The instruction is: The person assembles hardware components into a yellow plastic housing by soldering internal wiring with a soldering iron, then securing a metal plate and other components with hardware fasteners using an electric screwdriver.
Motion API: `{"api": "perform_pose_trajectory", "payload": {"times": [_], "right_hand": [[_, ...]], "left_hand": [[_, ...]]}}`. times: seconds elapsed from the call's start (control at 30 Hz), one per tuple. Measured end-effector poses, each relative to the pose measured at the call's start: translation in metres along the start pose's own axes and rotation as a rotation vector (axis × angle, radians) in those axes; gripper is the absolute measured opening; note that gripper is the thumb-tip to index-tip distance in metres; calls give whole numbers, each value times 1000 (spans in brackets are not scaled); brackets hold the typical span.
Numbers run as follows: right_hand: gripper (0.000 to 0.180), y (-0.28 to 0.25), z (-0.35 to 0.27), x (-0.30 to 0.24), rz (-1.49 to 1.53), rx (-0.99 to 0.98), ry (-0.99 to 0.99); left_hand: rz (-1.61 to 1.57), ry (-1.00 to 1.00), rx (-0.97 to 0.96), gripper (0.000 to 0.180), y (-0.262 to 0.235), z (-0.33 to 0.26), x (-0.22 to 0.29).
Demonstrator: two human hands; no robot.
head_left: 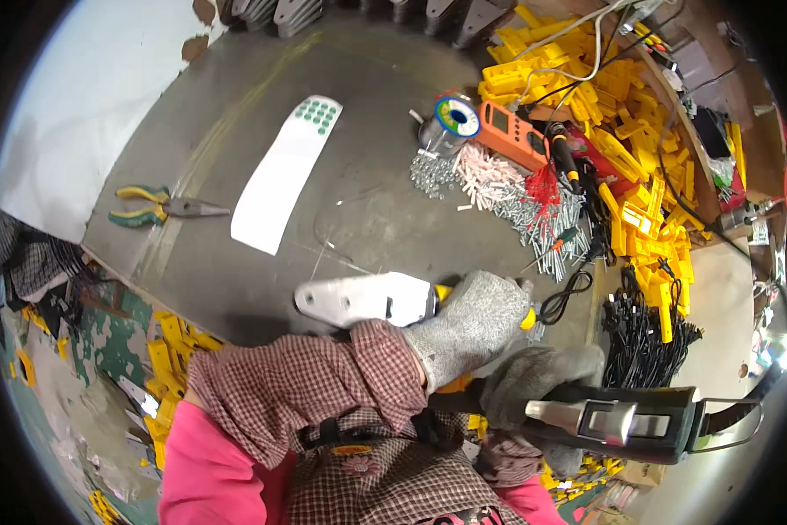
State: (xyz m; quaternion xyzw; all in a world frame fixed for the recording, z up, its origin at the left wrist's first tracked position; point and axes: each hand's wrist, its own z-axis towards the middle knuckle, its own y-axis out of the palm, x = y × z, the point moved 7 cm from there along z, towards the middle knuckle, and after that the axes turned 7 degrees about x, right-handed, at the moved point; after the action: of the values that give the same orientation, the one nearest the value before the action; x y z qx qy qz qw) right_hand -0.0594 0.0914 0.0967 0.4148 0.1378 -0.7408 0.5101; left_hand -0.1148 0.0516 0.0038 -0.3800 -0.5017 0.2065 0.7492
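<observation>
My left hand, in a light grey knitted glove, is closed round the yellow handle of a flat silver metal tool. Its pale blade has holes near the rounded end and points left over the bench. To the right and nearer my body, my right hand, in a darker grey glove, grips a black electric screwdriver. That driver has a silver lever on its side and a wire hanging loop at its right end. Its tip is hard to make out near my left wrist.
Long-nose pliers and a white sheet with green round stickers lie left. Behind my hands are a solder spool, an orange meter, screws and pale tubes. Yellow plastic parts and black cables fill the right.
</observation>
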Motion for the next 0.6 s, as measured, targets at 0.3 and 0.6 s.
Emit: {"api": "perform_pose_trajectory", "payload": {"times": [0.3, 0.6], "right_hand": [[59, -58, 40, 17, -259, 713, -126], [28, -58, 56, 56, 190, 370, 288]], "left_hand": [[-272, -182, -246, 69, -52, -56, -59], [-386, -61, -121, 57, -51, -53, -58]]}}
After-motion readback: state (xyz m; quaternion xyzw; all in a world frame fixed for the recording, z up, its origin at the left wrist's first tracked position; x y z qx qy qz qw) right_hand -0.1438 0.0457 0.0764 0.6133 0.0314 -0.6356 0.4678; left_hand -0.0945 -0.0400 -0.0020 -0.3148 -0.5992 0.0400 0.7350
